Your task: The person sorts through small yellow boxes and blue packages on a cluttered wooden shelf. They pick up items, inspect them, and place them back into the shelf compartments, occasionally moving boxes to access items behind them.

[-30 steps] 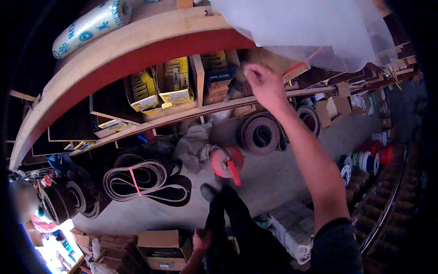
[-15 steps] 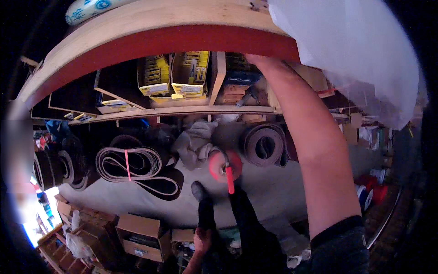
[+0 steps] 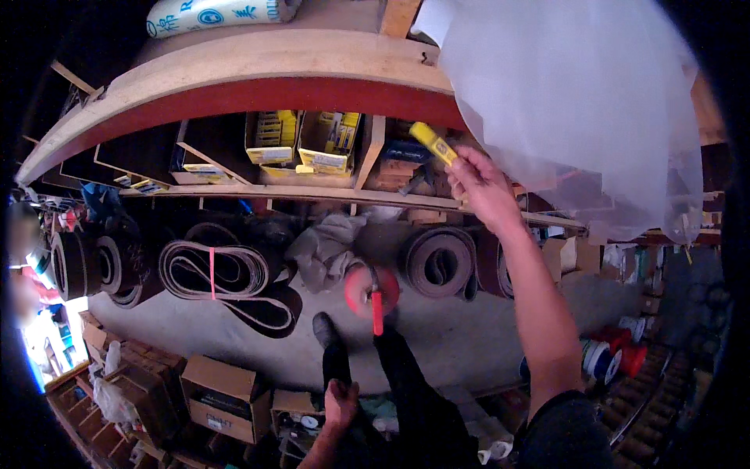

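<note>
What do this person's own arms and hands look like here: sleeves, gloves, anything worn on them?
Both hands are bare, with no gloves. The right hand shows no ring or watch, and its forearm is uncovered up to a dark short sleeve at the upper arm. The left hand is small in the picture and dim; its wrist looks bare too, but finer detail cannot be told.

Yellow boxes stand in the shelf compartments, with a white printed roll lying on top. Brown cardboard cartons sit on the floor at lower left. The right hand holds a slim yellow package by the shelf.
</note>
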A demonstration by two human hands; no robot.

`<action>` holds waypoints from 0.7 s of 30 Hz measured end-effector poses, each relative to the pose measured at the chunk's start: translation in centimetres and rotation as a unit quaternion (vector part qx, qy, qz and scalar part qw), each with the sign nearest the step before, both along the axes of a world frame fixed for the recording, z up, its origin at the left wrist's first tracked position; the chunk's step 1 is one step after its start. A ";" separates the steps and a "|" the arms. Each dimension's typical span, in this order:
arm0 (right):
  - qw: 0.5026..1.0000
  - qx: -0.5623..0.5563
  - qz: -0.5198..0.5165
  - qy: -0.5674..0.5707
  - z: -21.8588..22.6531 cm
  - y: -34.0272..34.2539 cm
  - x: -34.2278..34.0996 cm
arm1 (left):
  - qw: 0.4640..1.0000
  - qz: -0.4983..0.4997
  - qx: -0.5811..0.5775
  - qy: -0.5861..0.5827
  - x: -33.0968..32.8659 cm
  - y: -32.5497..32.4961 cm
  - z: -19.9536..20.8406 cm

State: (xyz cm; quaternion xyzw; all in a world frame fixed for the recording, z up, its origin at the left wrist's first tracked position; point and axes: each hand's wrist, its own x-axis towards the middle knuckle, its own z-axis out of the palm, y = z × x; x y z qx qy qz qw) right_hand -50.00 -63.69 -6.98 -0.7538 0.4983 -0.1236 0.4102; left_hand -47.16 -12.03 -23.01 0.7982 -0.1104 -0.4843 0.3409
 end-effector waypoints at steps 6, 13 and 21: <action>0.975 0.120 -0.021 -0.187 -0.5 3.6 -2.3 | 1.000 -0.009 0.015 -0.012 0.2 -0.7 -0.2; 0.981 0.016 -0.010 -0.192 0.7 5.4 -1.2 | 0.985 0.127 -0.010 0.115 -0.5 0.5 -1.0; 0.977 -0.085 0.021 -0.193 1.6 6.1 0.1 | 1.000 -0.019 0.021 -0.014 1.7 -0.8 2.4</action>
